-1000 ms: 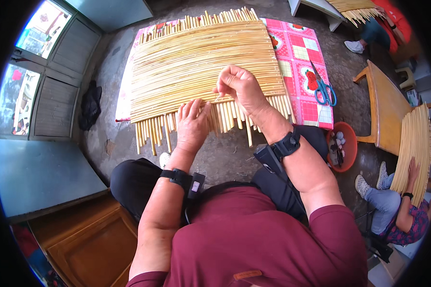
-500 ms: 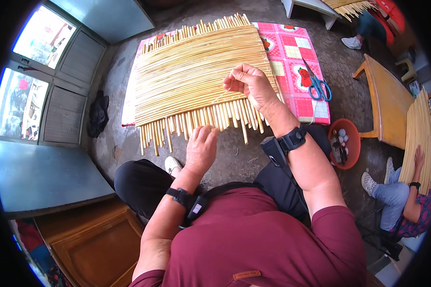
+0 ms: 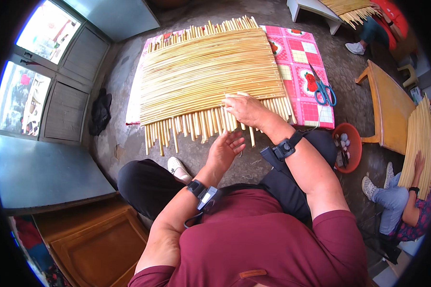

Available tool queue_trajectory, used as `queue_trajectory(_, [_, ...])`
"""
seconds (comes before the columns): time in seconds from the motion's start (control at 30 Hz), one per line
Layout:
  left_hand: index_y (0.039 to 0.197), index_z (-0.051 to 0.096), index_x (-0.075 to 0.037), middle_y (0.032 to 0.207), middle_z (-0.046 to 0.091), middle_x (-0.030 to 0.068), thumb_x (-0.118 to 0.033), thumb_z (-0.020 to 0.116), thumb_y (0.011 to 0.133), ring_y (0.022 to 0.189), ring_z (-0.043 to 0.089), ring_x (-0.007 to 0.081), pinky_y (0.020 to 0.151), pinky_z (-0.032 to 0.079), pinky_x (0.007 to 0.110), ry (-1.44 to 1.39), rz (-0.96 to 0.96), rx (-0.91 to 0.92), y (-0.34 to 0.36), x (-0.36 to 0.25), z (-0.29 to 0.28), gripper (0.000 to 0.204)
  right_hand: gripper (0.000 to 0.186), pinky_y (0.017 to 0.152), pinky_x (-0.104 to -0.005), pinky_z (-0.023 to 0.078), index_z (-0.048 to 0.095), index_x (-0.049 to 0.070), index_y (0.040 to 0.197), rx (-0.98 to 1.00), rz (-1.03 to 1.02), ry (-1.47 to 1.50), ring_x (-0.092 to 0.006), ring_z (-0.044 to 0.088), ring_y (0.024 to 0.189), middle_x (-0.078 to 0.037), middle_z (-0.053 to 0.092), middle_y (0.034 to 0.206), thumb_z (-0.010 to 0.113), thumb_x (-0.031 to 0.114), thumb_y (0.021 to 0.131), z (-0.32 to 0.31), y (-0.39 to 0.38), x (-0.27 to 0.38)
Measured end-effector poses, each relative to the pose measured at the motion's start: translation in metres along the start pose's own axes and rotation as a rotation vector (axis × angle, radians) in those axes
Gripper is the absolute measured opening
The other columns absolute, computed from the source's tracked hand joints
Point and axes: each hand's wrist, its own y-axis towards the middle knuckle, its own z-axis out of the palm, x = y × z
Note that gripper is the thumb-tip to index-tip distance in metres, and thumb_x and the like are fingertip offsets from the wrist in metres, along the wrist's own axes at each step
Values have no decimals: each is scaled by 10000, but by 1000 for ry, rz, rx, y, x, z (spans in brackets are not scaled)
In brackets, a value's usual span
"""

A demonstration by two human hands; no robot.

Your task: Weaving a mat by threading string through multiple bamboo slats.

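The woven mat of pale yellow bamboo strips (image 3: 210, 76) lies on the concrete floor at twelve o'clock; likely light, springy, splintery, best gripped at its loose lower ends. The right hand (image 3: 244, 109) pinches one strip; the left hand (image 3: 225, 149) hovers spread. Blue-handled scissors (image 3: 324, 92) sit at two o'clock.

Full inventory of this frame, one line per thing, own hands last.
woven stick mat: one, pale yellow, on the floor ahead
checked cloth: one, pink and yellow, under the mat's right side
scissors: one pair, blue handles, on the cloth
bowl: one, orange, right of the knee, small items inside
wooden stool: one, tan, right
co-worker's stick mat: one, yellow, far right
dark bundle: one, black, left floor
left hand: open, just below the stick ends
right hand: fingers on the mat's near edge
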Motion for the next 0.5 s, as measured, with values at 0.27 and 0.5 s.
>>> queue_trajectory(0.27, [965, 565, -121, 993, 658, 122, -234, 582, 904, 813, 624, 228, 813, 501, 457, -1, 104, -96, 6, 3, 8, 130, 300, 952, -419, 425, 595, 41, 1148, 101, -61, -118, -305, 554, 1135, -150, 619, 1158, 530, 202, 904, -1, 2, -6])
queue_trajectory(0.5, [1035, 508, -60, 966, 652, 141, -213, 578, 911, 742, 617, 217, 696, 544, 432, 275, 117, -239, 5, -8, 19, 209, 285, 965, -423, 423, 615, 75, 1141, 19, -124, -125, -287, 548, 1165, -113, 637, 1147, 554, 197, 890, 1, -2, -7])
